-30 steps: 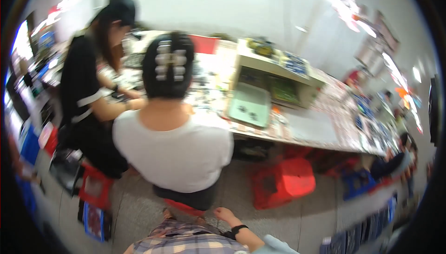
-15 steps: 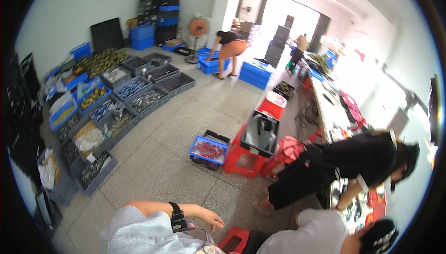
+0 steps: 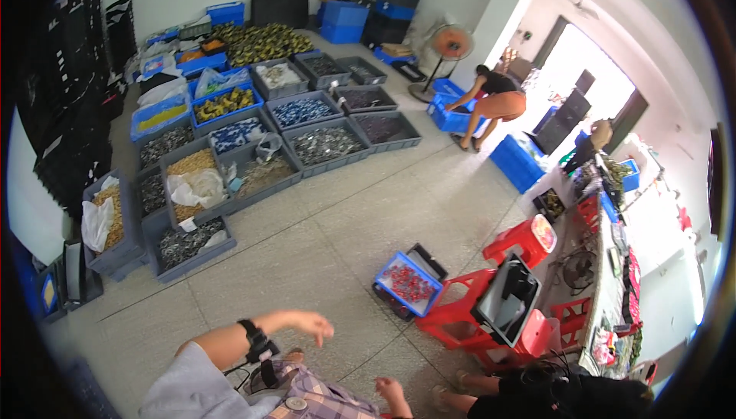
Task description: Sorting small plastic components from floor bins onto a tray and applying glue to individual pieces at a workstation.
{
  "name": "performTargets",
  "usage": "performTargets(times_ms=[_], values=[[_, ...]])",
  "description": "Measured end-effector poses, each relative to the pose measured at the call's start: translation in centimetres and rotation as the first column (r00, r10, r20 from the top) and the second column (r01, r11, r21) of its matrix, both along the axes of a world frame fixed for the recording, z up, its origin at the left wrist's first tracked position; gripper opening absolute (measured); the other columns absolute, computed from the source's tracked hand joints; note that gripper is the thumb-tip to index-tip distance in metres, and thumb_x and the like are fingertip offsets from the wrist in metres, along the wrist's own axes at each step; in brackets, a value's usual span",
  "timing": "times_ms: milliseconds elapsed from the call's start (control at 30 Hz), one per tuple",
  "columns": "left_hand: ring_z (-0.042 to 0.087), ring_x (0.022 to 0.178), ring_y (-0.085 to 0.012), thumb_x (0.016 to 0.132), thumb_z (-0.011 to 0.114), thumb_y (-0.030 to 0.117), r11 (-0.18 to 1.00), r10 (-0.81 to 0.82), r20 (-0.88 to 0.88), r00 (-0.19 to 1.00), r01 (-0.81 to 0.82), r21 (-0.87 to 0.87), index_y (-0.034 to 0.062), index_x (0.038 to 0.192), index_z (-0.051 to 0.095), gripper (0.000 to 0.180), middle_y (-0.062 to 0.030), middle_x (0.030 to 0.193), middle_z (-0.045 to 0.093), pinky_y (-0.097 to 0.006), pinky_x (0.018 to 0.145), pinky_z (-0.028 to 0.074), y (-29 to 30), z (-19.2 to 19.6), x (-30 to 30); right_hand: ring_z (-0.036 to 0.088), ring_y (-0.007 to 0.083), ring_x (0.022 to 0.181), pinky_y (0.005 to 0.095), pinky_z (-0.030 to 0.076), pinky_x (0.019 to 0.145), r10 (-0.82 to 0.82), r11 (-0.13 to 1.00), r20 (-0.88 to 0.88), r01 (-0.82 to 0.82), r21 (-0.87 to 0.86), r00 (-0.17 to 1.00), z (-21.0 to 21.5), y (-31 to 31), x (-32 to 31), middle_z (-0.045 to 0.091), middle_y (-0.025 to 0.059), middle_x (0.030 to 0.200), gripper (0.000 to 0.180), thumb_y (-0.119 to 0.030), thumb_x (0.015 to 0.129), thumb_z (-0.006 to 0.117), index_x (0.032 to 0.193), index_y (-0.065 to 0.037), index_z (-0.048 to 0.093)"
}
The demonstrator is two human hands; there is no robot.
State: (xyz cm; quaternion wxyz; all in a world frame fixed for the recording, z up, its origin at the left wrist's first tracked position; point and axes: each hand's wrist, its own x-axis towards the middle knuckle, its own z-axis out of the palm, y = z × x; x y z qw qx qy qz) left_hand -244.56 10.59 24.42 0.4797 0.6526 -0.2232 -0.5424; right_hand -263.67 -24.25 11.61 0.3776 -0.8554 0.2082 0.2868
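My left hand reaches out over the floor at the lower middle, empty, its fingers loosely bent and apart. A black strap with a small device sits on that wrist. My right hand shows at the lower edge, fingers loosely bent, with nothing seen in it. Neither hand touches anything. Nearest ahead of them is a blue tray of small red parts, resting on a dark crate on the floor.
Right of the tray, red stools carry a black bin. Grey crates of small parts cover the floor at left. A person bends over blue crates by a standing fan. Someone in black is at lower right, beside a long worktable.
The view has swung, shifting the room's contents rightward. My left hand appears farther left; my right hand has come into view. The person in a white shirt has left the picture.
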Motion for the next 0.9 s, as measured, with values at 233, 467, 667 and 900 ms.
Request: performTargets(times_ms=[233,467,667,900], values=[[0.056,0.092,-0.0146,0.091,0.043,0.033,0.66,0.588,-0.362,0.723,-0.688,-0.302,0.0091,0.117,0.049,0.036,-0.0052,0.094,0.06,-0.03,0.083,0.043,2.6,8.9,20.5,0.06,0.0152,0.073,0.0275,0.048,0.061,-0.054,0.976,-0.031,0.059,0.21,0.998,3.5,3.6,23.9,0.062,0.0045,0.082,0.025,-0.024,0.082,0.054,0.099,-0.008,0.062],[0.058,0.086,-0.0156,0.089,0.047,0.029,0.366,0.79,-0.508,0.342,-0.929,-0.057,0.0083,0.107,0.055,0.029,-0.0069,0.088,0.06,-0.026,0.075,0.047,-1.0,0.7,38.5,0.059,0.0154,0.071,0.028,0.049,0.055,-0.078,0.953,-0.1,0.103,0.285,0.992,0.3,-0.4,50.5,0.061,0.0048,0.083,0.028,-0.026,0.081,0.056,0.099,-0.005,0.06],[0.056,0.079,-0.0208,0.085,0.051,0.02,-0.055,0.678,-0.647,-0.349,-0.902,0.429,0.0091,0.091,0.06,0.015,-0.0069,0.08,0.06,-0.036,0.072,0.046,-3.1,-6.5,49.4,0.059,0.0129,0.067,0.026,0.045,0.054,0.099,0.982,0.283,-0.139,0.126,0.954,3.6,-3.0,74.8,0.063,0.0039,0.078,0.024,-0.022,0.083,0.052,0.1,-0.008,0.062],[0.056,0.072,-0.0173,0.083,0.051,0.016,-0.209,0.494,-0.661,-0.565,-0.815,0.54,0.0085,0.082,0.061,0.013,-0.0051,0.072,0.058,-0.034,0.068,0.047,-1.7,-16.0,71.6,0.059,0.0131,0.076,0.028,0.046,0.06,0.187,0.975,-0.017,-0.184,0.126,0.982,1.2,-3.3,98.7,0.062,0.0023,0.084,0.024,-0.027,0.082,0.055,0.098,-0.011,0.063]])
